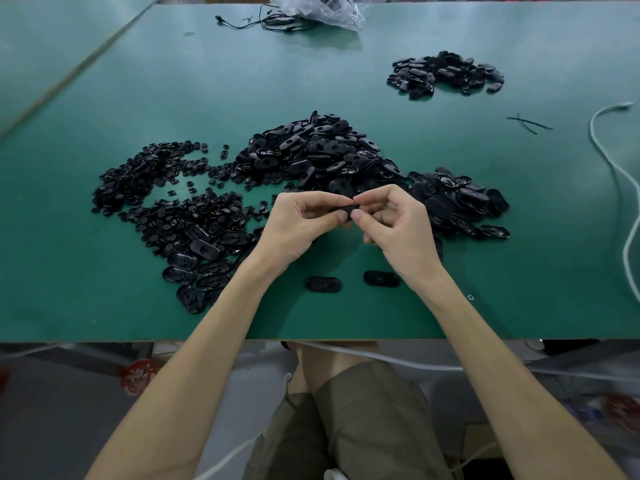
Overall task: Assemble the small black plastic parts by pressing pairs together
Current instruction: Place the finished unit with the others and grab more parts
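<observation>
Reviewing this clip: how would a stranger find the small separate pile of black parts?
Start at the green table. Past the big middle heap of black ovals, look to the far right, short of the crumpled plastic bag. The small pile there lies alone, touching no other heap.

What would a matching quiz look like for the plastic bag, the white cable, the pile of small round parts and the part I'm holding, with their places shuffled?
Things:
1. clear plastic bag
2. white cable
3. pile of small round parts
4. black plastic part

Places:
A. left of both hands
B. pinched between the left hand and the right hand
C. far edge of the green table
D. right side of the table

Pairs: 1-C, 2-D, 3-A, 4-B
</observation>
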`<move>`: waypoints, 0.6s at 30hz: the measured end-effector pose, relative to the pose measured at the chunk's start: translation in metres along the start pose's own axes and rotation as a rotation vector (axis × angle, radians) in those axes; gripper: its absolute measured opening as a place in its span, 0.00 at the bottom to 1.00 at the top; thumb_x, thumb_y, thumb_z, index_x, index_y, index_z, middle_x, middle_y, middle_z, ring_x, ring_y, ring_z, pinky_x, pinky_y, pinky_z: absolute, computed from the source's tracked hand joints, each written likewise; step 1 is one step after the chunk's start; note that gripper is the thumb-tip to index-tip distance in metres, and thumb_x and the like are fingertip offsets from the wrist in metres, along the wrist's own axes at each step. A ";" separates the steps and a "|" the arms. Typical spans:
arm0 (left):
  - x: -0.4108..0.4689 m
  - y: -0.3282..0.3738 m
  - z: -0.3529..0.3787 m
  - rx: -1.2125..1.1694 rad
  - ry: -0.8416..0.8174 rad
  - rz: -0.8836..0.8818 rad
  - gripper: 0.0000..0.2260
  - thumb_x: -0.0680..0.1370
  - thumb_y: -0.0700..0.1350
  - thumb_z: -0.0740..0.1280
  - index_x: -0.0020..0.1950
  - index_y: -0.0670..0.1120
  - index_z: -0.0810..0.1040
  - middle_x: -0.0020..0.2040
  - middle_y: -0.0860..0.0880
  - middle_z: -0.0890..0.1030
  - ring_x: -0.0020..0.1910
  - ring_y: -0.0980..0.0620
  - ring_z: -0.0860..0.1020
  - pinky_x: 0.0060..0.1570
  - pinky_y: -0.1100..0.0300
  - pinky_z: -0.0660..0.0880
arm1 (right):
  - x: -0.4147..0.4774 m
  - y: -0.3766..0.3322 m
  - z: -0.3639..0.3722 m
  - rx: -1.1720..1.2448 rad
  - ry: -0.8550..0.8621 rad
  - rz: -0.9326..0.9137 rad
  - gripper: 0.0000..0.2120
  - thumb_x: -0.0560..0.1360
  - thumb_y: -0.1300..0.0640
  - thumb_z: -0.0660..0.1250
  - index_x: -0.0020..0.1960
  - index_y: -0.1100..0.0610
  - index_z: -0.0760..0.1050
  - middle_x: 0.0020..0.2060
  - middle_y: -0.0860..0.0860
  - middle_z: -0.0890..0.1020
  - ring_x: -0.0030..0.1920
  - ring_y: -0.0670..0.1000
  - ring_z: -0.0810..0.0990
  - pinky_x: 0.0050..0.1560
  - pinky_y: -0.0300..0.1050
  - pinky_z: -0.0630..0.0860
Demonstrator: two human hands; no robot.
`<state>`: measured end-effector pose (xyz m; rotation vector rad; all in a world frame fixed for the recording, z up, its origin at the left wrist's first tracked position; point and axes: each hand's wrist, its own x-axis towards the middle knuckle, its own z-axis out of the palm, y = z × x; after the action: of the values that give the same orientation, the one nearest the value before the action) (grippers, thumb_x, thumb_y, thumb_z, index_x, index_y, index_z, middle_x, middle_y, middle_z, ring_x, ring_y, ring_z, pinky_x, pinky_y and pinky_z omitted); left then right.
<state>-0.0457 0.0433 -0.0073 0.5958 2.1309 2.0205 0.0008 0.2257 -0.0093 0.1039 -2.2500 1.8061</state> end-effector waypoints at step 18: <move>-0.002 0.000 0.002 0.034 0.010 0.012 0.10 0.77 0.32 0.73 0.56 0.41 0.86 0.49 0.46 0.89 0.48 0.50 0.87 0.53 0.64 0.80 | -0.002 0.002 -0.001 -0.018 0.007 0.005 0.06 0.78 0.63 0.74 0.53 0.56 0.80 0.38 0.45 0.86 0.32 0.45 0.81 0.37 0.38 0.78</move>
<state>-0.0431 0.0449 -0.0078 0.6067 2.1770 2.0012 0.0022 0.2270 -0.0114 0.0879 -2.2629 1.7857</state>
